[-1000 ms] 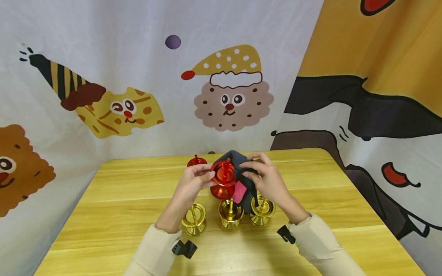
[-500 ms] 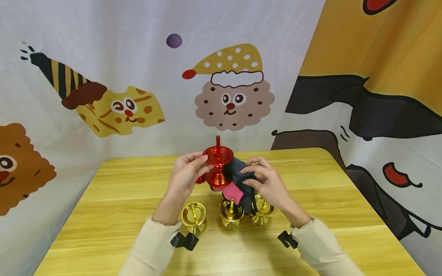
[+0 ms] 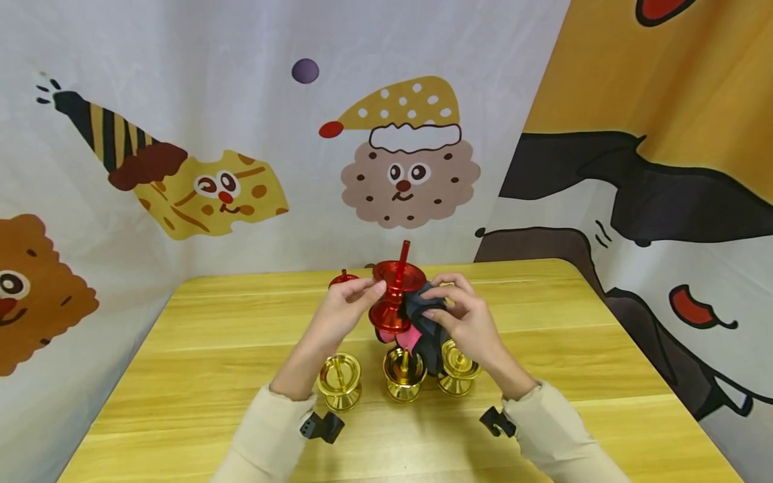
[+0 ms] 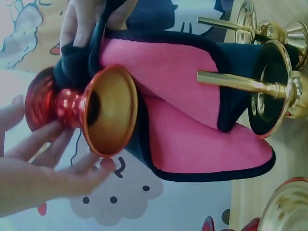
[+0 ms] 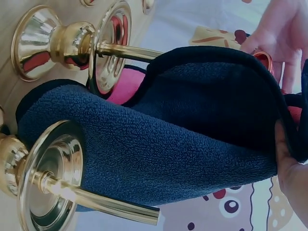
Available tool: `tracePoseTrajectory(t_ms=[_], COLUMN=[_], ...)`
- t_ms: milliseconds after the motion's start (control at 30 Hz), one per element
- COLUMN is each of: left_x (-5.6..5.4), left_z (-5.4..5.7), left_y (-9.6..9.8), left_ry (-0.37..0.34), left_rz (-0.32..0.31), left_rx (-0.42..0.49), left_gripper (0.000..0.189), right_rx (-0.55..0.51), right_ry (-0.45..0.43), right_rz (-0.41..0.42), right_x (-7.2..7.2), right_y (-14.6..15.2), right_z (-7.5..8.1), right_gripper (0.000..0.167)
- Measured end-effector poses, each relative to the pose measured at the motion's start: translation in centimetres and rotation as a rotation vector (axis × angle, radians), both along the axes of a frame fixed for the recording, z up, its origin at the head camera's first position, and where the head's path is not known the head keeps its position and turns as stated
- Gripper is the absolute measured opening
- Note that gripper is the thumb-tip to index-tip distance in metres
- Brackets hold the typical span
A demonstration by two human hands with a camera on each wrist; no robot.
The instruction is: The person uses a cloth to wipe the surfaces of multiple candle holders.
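In the head view my left hand [image 3: 338,315] grips a shiny red candle holder [image 3: 390,316] by its dished top. A thin red rod stands up from that dish, and the holder leans slightly to the right in the air. My right hand [image 3: 470,320] pinches a dark blue-grey cloth [image 3: 427,329] against the holder's right side. Seen from the left wrist, the cloth's pink side [image 4: 178,139] and dark edging hang beside the holder's hollow, gold-coloured base [image 4: 113,110]. The right wrist view shows its dark towelling side, with the holder mostly hidden behind it.
Three gold candle holders stand close below the hands: left [image 3: 339,381], middle [image 3: 403,384] and right [image 3: 457,376]. Another red holder [image 3: 343,278] stands behind the left hand. The hanging cloth reaches between gold ones. A printed curtain [image 3: 241,100] backs the wooden table [image 3: 205,349].
The red candle holder has gone from tipped toward me, through upright, to leaning right. Over the last half second my left hand brought it rightward to the cloth. My right hand stays nearly in place.
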State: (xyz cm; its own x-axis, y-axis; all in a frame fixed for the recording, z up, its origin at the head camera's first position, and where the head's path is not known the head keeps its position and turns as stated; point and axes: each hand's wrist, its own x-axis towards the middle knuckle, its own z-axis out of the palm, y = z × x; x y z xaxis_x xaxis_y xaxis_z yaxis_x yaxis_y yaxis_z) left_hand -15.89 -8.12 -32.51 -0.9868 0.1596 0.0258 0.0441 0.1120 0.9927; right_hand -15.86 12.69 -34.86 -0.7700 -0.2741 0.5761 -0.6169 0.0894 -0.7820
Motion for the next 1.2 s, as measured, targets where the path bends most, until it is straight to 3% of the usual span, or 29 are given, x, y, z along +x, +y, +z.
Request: tracePoseTrajectory(t_ms=[133, 333, 667, 1067, 1200], left_x=[0.1, 0.1, 0.1, 0.1, 0.3], left_z=[-0.2, -0.4, -0.6, -0.8, -0.7], left_y=[-0.3, -0.3, 0.0, -0.2, 0.4], left_ry=[0.044, 0.113, 0.097, 0.048, 0.051], left_rz=[-0.123, -0.207, -0.169, -0.234, -0.169], left_rx=[-0.023, -0.065, -0.013, 0.075, 0.009], left_gripper=[0.052, 0.073, 0.067, 0.062, 0.063], right_rx=[-0.034, -0.048, -0.052, 0.015, 0.029], right_ry=[-0.016, -0.05, -0.048, -0.024, -0.029], right_rz=[-0.002, -0.007, 0.002, -0.058, -0.08], right_x=[-0.2, -0.4, -0.5, -0.6, -0.6], right_y=[0.3, 0.7, 0.9, 1.0, 0.8], right_z=[0.3, 0.8, 1.1, 0.7, 0.7], right_gripper=[0.022, 0.022, 0.022, 0.018, 0.018])
